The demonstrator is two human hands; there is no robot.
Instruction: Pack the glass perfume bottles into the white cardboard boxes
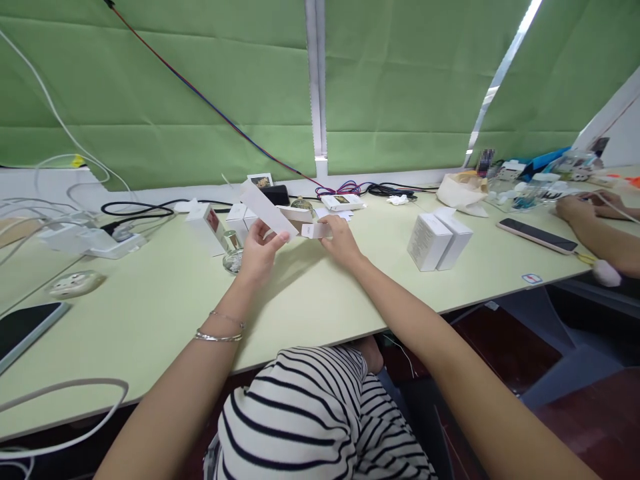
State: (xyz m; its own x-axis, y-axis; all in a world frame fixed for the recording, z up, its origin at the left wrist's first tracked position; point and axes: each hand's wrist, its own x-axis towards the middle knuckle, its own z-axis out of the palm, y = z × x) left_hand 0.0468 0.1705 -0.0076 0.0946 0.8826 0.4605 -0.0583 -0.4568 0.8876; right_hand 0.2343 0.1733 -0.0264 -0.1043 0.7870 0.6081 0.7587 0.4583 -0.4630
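Carton: flattened white carton (267, 211) held above the table's far middle, long axis slanting from upper left down to lower right.
Left hand (257, 252): fingers pinch the carton's lower edge.
Right hand (341, 240): fingertips pinch its small end flap (315, 231), seemingly.
Nearby: glass bottle (232, 253) just left; two white boxes (439, 241) right.
Surface: pale green table (165, 300); green blinds (400, 80) behind.

1 head-worn view, looking forward and down, close over the desk (150, 313)
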